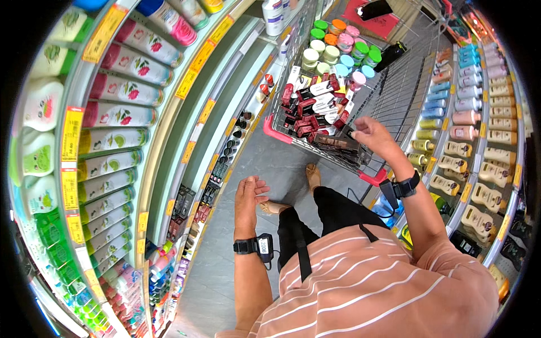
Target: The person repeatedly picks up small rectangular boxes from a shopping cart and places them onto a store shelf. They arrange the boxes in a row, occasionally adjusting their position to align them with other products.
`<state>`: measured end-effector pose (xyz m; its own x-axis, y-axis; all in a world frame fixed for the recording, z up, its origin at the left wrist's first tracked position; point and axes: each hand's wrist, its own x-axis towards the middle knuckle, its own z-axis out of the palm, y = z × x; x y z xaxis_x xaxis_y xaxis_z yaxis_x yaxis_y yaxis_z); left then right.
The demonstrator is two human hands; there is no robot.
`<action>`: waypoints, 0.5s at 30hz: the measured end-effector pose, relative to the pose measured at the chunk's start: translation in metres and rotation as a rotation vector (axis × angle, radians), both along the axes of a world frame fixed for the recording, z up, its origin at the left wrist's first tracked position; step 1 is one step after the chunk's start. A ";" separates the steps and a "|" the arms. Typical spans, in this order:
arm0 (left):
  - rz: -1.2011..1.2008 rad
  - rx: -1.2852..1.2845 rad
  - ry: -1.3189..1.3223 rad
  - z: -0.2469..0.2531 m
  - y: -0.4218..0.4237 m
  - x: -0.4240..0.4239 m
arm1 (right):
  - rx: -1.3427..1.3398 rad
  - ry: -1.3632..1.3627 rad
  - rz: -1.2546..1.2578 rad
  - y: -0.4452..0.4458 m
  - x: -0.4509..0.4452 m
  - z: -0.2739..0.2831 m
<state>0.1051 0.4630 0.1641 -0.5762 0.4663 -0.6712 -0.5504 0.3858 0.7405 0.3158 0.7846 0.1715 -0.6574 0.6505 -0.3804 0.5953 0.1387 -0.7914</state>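
My left hand (250, 194) is held over the grey floor, fingers apart, with nothing in it. At the near end of a wire shopping cart (338, 156), my right hand (372, 133) reaches over the dark boxes (338, 141); its fingers are bent at the edge of a small dark item, and I cannot tell whether they grip it. In the cart lies a heap of small red, black and white cosmetic boxes (317, 103). Behind them stand round jars with green, cream, blue, pink and orange lids (331, 53).
Left, a curved shelf holds spray cans (131, 91) and bottles; shelves beside it (169, 169) carry small dark-capped containers (230, 145). On the right are shelves of lotion bottles (456, 148). The cart's red corner pieces (277, 131) stick out near my legs.
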 end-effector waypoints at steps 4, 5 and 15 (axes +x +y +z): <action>-0.042 -0.034 0.048 0.023 0.012 0.011 | 0.111 -0.162 0.193 -0.003 0.025 -0.035; -0.050 -0.047 0.052 0.029 0.014 0.013 | 0.169 -0.192 0.247 -0.006 0.028 -0.037; -0.053 -0.047 0.078 0.049 0.009 0.029 | -0.007 0.024 0.113 0.022 0.028 -0.012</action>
